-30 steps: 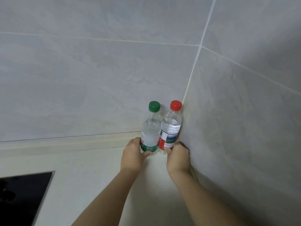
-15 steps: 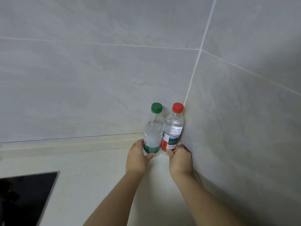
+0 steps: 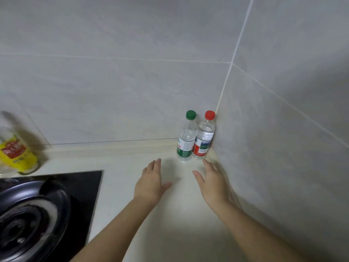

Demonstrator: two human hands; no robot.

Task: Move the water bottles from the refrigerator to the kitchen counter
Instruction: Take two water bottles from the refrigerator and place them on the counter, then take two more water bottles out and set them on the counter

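Both the green-capped bottle (image 3: 186,142) and red-capped bottle (image 3: 204,138) are judged weighty, smooth and squeezable, best gripped at the label; left hand (image 3: 151,181) and right hand (image 3: 213,183) are held open, empty.

- Yellow-labelled bottle (image 3: 18,148), blurred, at the back edge of the counter (image 3: 122,167), far left.
- Black gas hob (image 3: 47,205) just in front of it.
- Grey tiled walls (image 3: 113,91) behind and right.

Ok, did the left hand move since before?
Yes. The left hand let go of the green-cap bottle and pulled back toward the person, away from the wall corner where that bottle stands.
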